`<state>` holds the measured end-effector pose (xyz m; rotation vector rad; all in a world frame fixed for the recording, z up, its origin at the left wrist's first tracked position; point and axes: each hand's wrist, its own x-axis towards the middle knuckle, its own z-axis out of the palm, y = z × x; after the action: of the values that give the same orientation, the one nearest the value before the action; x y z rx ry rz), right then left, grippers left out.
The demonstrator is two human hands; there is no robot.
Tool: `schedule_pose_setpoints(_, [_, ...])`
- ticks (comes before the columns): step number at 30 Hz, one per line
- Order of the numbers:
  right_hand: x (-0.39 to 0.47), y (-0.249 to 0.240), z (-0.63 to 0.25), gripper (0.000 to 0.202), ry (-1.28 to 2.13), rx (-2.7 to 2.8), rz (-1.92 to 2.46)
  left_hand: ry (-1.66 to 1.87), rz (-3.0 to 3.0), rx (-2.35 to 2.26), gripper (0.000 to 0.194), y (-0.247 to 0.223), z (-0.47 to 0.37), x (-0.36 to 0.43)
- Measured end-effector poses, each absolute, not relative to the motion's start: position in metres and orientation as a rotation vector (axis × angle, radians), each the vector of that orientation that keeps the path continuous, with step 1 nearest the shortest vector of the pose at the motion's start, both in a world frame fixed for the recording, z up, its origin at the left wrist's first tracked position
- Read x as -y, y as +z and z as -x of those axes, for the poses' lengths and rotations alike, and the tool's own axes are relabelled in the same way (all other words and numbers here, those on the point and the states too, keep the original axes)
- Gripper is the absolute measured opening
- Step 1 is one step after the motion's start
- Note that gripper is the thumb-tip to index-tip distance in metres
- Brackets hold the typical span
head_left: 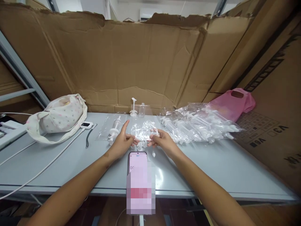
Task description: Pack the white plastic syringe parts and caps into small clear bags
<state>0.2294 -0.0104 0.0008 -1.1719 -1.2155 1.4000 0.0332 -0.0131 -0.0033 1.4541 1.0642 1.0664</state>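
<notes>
Between my two hands a clear plastic bag (142,128) is stretched out, its film catching the light. My left hand (125,139) pinches its left side, with one finger pointing up. The fingers of my right hand (161,139) are closed on its right side. Small white plastic parts (141,145) lie just below the bag, and a small white tip (153,154) rests near my right hand. Left of my left hand, a bagged syringe (115,127) lies on the table. Behind the bag stand a white pump piece (134,108) and a clear cylinder (142,110).
Several bagged syringes (195,125) are piled at the right, before a pink bag (235,102). A phone (137,163) is at the table's front edge. A cloth bag (63,114), small device (86,125) and cables lie left. Cardboard (141,62) walls the back.
</notes>
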Motion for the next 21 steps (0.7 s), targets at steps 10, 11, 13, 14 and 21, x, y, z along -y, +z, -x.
schedule_pose_setpoints(10, [0.012, -0.009, -0.223, 0.025, 1.193, 1.388, 1.036, 1.117, -1.311, -0.969, 0.103, 0.002, -0.037, 0.01])
schedule_pose_setpoints(11, [0.013, -0.01, -0.222, 0.024, 1.17, 1.415, 1.018, 1.151, -1.315, -0.97, 0.103, 0.002, -0.039, 0.011])
schedule_pose_setpoints(13, [0.016, -0.011, -0.221, 0.023, 1.13, 1.463, 1.001, 1.223, -1.32, -0.965, 0.1, 0.003, -0.042, 0.012])
schedule_pose_setpoints(14, [0.017, -0.011, -0.22, 0.022, 1.115, 1.479, 1.001, 1.254, -1.321, -0.96, 0.099, 0.003, -0.044, 0.014])
schedule_pose_setpoints(21, [0.022, -0.008, -0.218, 0.021, 0.917, 1.509, 0.975, 1.371, -1.38, -0.924, 0.085, 0.004, -0.049, 0.023])
